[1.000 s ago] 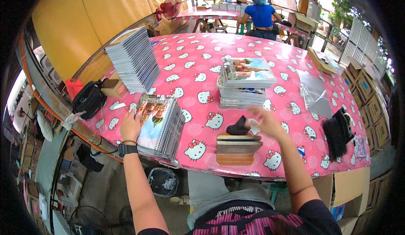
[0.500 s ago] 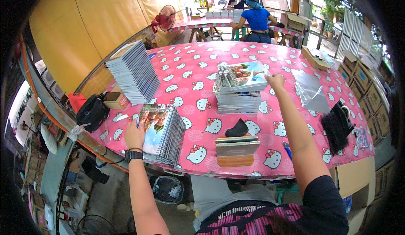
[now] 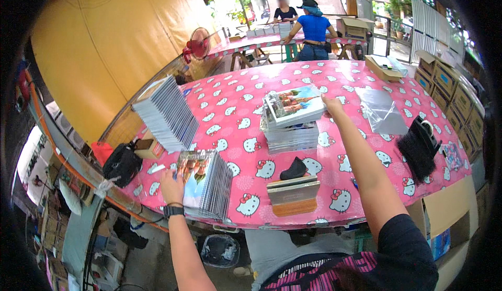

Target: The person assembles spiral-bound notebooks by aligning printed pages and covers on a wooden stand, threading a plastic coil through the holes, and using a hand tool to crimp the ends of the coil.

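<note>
My left hand point(image 3: 172, 187), with a dark watch on the wrist, is closed at the left edge of a stack of spiral-bound notebooks point(image 3: 205, 184) near the front of the table. Its fingertips are partly hidden by the edge. Farther off, my right hand point(image 3: 333, 105) pinches the right edge of several notebooks point(image 3: 294, 104) with a picture cover. They rest slightly askew on top of a second pile of notebooks point(image 3: 291, 137). Between my arms, a dark, curved piece point(image 3: 294, 169) lies behind a grey-and-brown block point(image 3: 293, 196).
A tall notebook stack point(image 3: 166, 114) stands at the left, by a black bag point(image 3: 122, 164). On the right are a clear plastic sheet point(image 3: 380, 111), a black brush point(image 3: 417, 152) and cardboard boxes point(image 3: 460, 100). Two people point(image 3: 314, 35) are at a farther table beside a red fan point(image 3: 198, 44).
The view has shifted slightly. The notebooks under my right hand have turned a little on their pile. My left hand stays at the edge of the near stack. The co-worker in blue is more upright.
</note>
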`<move>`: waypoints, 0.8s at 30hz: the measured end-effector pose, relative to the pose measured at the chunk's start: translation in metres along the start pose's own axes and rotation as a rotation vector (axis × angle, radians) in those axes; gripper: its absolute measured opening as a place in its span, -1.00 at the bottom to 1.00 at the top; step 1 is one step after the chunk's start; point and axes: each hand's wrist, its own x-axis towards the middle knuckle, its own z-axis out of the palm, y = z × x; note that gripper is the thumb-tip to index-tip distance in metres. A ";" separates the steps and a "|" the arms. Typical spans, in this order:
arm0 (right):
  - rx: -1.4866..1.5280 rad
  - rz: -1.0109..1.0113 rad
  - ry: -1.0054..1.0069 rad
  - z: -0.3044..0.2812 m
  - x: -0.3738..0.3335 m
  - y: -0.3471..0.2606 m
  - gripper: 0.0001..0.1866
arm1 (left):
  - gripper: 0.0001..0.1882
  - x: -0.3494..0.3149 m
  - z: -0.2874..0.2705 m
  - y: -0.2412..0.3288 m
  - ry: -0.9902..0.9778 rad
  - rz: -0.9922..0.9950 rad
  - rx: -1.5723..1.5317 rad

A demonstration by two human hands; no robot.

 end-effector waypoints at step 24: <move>-0.165 -0.151 0.032 0.001 -0.013 0.012 -0.58 | -0.70 -0.007 -0.014 0.008 -0.041 -0.104 -0.051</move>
